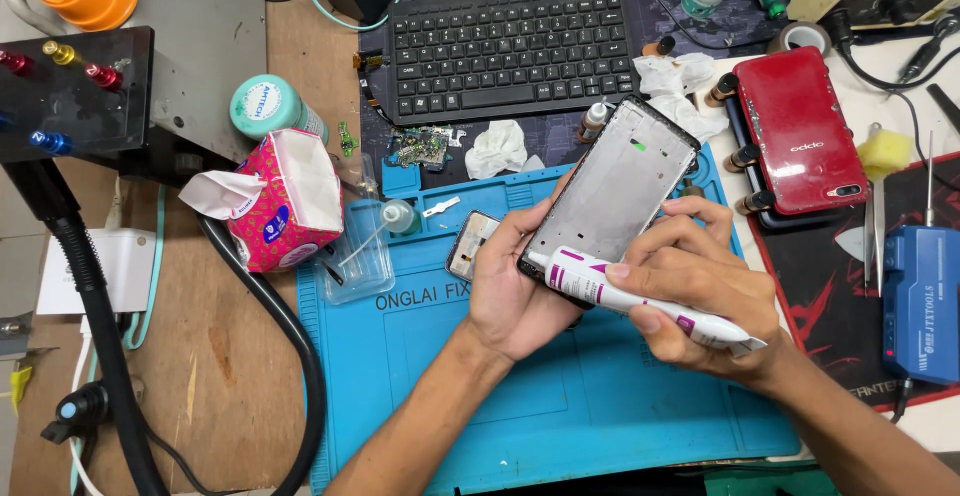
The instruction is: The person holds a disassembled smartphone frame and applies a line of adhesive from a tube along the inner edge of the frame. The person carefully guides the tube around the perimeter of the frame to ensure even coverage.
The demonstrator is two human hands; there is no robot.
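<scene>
My left hand grips the phone frame by its lower end, fingers wrapped around both long edges, holding it tilted above the far edge of the blue mat. My right hand is closed around a white glue tube, pinched pen-fashion, with the nozzle touching the frame's lower left corner. I judge the frame light, thin and stiff, but liable to twist if squeezed across its open middle, so the hold belongs on the side rails, clear of the inner ledge. The tube is soft and yields under pressure; I would hold it well back from the nozzle and press lightly. A small phone part lies on the mat just beside my left hand. A red phone rests in a holder near the right edge, well apart.
</scene>
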